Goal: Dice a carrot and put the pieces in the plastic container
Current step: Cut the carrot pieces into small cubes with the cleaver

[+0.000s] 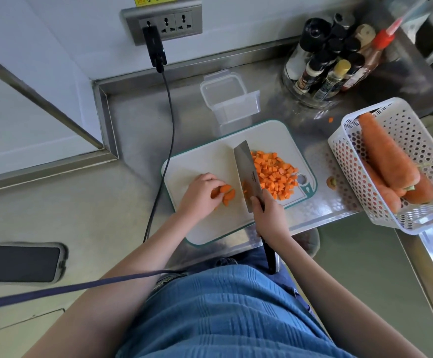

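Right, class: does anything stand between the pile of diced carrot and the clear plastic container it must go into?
Nothing visible does. The heap of orange carrot cubes lies on the white cutting board; the clear, empty plastic container sits just beyond the board's far edge, with only bare board between them.

Bright daylight, steel glare right, edges warped.

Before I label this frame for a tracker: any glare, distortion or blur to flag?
Head view: wide-angle bending curves the counter edges; glare on the steel near the white basket; spice bottles at the top look soft; cleaver, diced carrot pile and both hands stay sharp.
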The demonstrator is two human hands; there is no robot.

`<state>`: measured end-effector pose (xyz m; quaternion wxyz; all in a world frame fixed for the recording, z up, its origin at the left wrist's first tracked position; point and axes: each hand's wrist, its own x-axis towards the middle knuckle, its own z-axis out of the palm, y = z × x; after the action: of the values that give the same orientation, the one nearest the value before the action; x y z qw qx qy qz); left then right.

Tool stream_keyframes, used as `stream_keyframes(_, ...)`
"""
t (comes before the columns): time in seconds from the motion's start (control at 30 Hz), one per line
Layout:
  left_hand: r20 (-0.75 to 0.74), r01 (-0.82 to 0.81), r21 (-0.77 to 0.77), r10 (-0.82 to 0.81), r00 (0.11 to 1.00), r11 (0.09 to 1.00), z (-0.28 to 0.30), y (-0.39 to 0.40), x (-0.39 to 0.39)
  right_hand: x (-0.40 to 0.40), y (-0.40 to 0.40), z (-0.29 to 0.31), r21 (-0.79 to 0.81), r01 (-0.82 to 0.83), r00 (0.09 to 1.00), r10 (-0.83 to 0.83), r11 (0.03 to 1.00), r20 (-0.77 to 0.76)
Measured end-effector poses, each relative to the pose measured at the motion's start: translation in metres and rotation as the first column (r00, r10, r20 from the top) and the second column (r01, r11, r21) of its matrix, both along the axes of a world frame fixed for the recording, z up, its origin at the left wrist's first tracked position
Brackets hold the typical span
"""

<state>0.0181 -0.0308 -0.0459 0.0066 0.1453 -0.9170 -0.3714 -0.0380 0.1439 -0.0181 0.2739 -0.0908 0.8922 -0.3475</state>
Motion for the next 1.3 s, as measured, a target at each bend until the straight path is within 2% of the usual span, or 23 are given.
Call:
stream_keyframes(0.17, 0.040, 0.012, 0.017, -0.013, 0.999, 1.000, 0.001, 0.000, 0.002, -0.002, -0.003, -0.001, -0.005, 0.007, 1.000, -0.007, 1.000, 0.006)
stream_keyframes(0.4, 0.061, -0.024, -0.037, 0.026, 0.998, 0.999, 0.004, 0.008, 0.001, 0.001, -0.005, 0.001, -0.020, 0.003, 1.000, -0.003, 1.000, 0.013)
stream_keyframes(0.5, 0.061, -0.151, -0.060, 0.154, 0.986, 0.987, 0.008, 0.018, 0.002, -0.001, -0.004, 0.000, -0.014, 0.031, 0.999, -0.030, 0.999, 0.022)
stream_keyframes(0.63, 0.133, -0.332, -0.048, 0.336, 0.932, 0.942, 0.010, 0.034, -0.005, -0.002, -0.005, 0.001, -0.010, 0.073, 0.997, -0.072, 0.997, 0.041)
stream_keyframes(0.73, 0.194, -0.490, 0.074, 0.469, 0.861, 0.869, 0.011, 0.041, -0.011, -0.003, -0.007, 0.004, -0.010, 0.073, 0.997, -0.072, 0.997, 0.038)
stream_keyframes(0.8, 0.210, -0.538, 0.171, 0.503, 0.838, 0.825, 0.012, 0.044, -0.011, -0.002, -0.009, 0.006, -0.020, 0.070, 0.997, -0.069, 0.997, 0.031)
stream_keyframes(1.0, 0.204, -0.540, 0.362, 0.501, 0.841, 0.760, 0.024, 0.046, -0.002, 0.007, -0.019, 0.008, -0.043, 0.040, 0.999, -0.039, 0.998, 0.024)
stream_keyframes(1.07, 0.189, -0.564, 0.350, 0.533, 0.825, 0.748, 0.022, 0.039, -0.004, 0.010, -0.023, 0.007, -0.050, 0.056, 0.998, -0.055, 0.997, 0.012)
stream_keyframes(1.13, 0.177, -0.542, 0.265, 0.512, 0.841, 0.798, 0.017, 0.029, -0.009, 0.009, -0.024, 0.006, -0.039, 0.082, 0.997, -0.082, 0.996, -0.004)
stream_keyframes(1.3, 0.209, -0.262, 0.202, 0.219, 0.953, 0.944, 0.013, 0.014, -0.016, 0.001, -0.012, 0.006, -0.017, 0.152, 0.988, -0.152, 0.988, -0.001)
